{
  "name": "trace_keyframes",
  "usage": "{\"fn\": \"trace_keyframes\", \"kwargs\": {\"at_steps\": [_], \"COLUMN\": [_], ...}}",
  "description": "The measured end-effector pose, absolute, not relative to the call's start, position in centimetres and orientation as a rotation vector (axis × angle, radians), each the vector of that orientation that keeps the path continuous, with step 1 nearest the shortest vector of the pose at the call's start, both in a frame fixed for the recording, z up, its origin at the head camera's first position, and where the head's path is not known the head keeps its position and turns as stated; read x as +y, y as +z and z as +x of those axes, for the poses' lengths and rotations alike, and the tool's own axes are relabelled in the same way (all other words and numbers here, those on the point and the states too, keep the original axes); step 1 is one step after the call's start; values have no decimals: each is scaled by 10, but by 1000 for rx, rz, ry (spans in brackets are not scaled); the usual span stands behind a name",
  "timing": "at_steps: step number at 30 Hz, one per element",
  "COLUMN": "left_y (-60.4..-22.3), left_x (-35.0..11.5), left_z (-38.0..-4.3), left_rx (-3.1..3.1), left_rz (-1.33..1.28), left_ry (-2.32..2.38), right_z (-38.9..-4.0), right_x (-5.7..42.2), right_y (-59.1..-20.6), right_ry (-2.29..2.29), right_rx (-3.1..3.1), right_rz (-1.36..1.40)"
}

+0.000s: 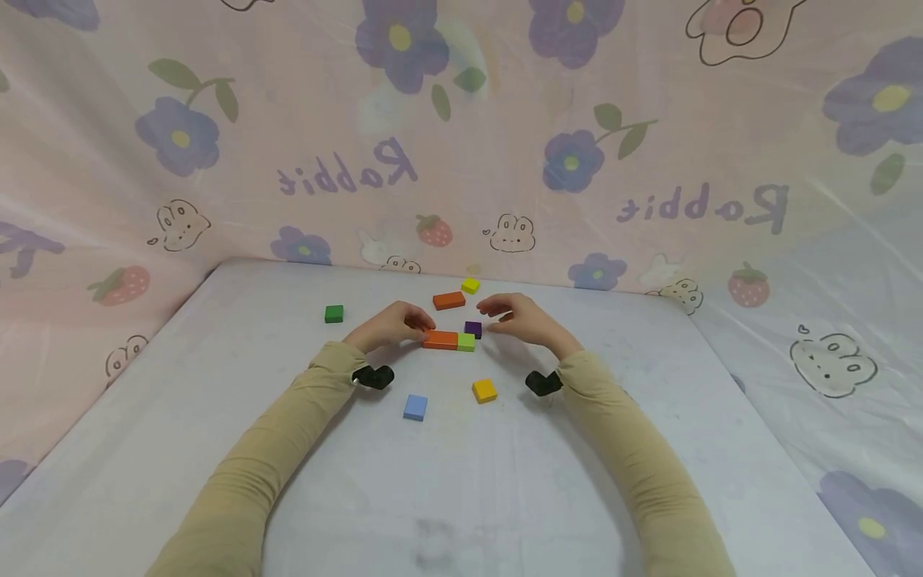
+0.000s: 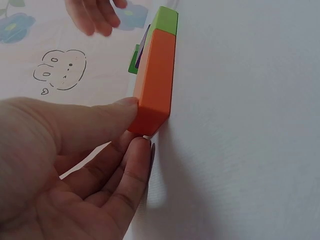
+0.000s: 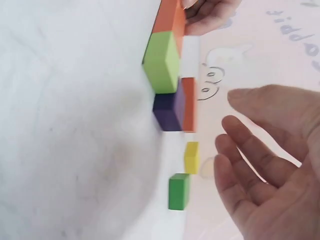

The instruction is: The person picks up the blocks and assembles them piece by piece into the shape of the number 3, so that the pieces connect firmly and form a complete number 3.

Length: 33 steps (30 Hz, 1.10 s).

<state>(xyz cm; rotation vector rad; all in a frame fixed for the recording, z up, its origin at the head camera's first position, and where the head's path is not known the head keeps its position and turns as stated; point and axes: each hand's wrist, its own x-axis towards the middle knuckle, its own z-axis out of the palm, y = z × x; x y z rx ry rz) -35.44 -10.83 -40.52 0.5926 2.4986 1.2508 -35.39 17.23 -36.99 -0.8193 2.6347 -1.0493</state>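
Observation:
On the table, a long orange block (image 1: 441,340) lies end to end with a lime-green block (image 1: 466,343). My left hand (image 1: 392,326) holds the orange block's left end; in the left wrist view its thumb (image 2: 117,112) touches that block, with the fingers bent close by. A purple block (image 3: 170,110) sits just behind the lime-green one. To the right of these, my right hand (image 1: 526,320) hovers with loosely curved fingers and nothing in them. Its fingers (image 3: 240,185) stand apart from the blocks in the right wrist view.
Behind the row lie an orange-red block (image 1: 449,300) and a yellow block (image 1: 470,285). A green block (image 1: 334,313) is at the left. Nearer the body are a light-blue block (image 1: 415,407) and an amber block (image 1: 485,391). A printed curtain (image 1: 461,184) borders the white table (image 1: 461,489).

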Motion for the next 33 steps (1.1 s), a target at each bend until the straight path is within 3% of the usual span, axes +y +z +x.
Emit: {"fn": "trace_keyframes", "kwargs": {"at_steps": [18,33], "left_y": [-405,-402], "left_x": [-108,-109], "left_z": [-354,-351], "left_rx": [2506,2496], "left_rz": [613,661], "left_ry": [1243,1254], "right_z": [-300,-280], "right_x": [190,191], "right_y": [-378,-385], "right_ry": [-986,-965], "right_rx": [2413,2369], "right_rz": [-1028,-1029]}}
